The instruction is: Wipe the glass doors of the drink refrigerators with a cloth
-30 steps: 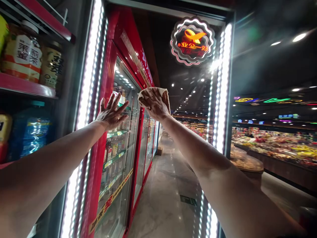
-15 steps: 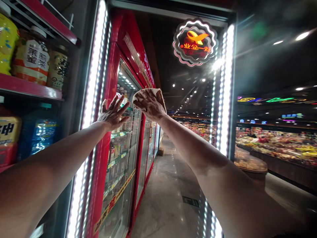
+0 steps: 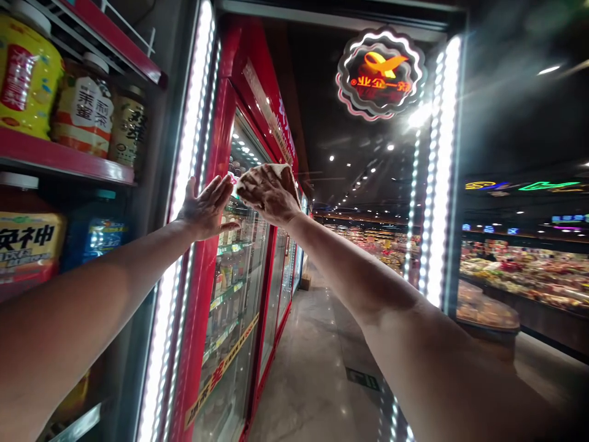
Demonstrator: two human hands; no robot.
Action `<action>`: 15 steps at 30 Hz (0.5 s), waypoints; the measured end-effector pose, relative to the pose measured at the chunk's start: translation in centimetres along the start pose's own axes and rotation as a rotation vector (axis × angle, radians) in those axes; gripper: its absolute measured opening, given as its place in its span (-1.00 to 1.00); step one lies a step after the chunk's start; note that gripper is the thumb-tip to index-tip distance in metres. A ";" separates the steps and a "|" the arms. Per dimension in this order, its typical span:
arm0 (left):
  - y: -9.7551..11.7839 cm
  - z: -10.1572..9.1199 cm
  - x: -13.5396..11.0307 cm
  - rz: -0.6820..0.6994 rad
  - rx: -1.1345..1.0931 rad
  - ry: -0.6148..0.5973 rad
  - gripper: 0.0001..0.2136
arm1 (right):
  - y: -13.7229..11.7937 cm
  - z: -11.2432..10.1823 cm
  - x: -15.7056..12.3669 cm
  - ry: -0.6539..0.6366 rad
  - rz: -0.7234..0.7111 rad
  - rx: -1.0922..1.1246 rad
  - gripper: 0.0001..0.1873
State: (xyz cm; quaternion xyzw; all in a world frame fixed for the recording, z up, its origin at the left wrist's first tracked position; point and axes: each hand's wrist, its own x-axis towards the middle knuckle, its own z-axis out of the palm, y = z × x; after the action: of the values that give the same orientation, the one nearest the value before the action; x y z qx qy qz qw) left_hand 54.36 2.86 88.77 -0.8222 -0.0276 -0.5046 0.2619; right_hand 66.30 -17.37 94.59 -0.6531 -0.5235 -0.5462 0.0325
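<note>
My right hand [image 3: 271,195] is spread over a pale, brown-edged cloth [image 3: 291,179], pressing it flat against the see-through pane of a glass door [image 3: 340,13] with light strips down both sides. Close by on its left, my left hand [image 3: 207,212] is raised with straight fingers and the thumb held apart, holding nothing. It appears to rest near the pane's left side, by the left light strip [image 3: 196,110]; contact is unclear. A lit round sign [image 3: 381,73] hangs at the top of the pane, its lettering reversed.
Bottled drinks, among them a yellow bottle [image 3: 27,73], stand on red-edged shelves [image 3: 69,156] at left. Through the pane show a red drinks fridge [image 3: 225,92], a tiled aisle floor [image 3: 317,350] and a small box [image 3: 305,282]. Produce displays [image 3: 529,276] lie right.
The view has turned slightly left, so the surroundings sit further right. My right hand and the cloth have slid left across the pane, nearer my left hand, whose fingers are closer together.
</note>
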 end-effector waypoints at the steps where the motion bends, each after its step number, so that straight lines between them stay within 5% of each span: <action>1: -0.3 -0.1 0.0 0.003 0.009 -0.005 0.01 | -0.2 -0.3 -0.2 -0.033 -0.049 -0.012 -0.41; 9: -2.7 -1.4 -0.6 -0.062 0.141 -0.113 0.08 | -2.2 0.3 2.3 -0.009 0.147 0.023 -0.42; 15: -4.1 -1.4 -1.0 -0.037 0.150 -0.085 0.06 | -2.3 -0.2 1.3 -0.128 -0.229 0.012 -0.49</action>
State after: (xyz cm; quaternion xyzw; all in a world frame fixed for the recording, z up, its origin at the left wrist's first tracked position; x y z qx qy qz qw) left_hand 51.46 5.91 90.09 -0.8203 -0.0916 -0.4707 0.3118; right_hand 64.34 -15.57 94.41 -0.6224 -0.5988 -0.5005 -0.0594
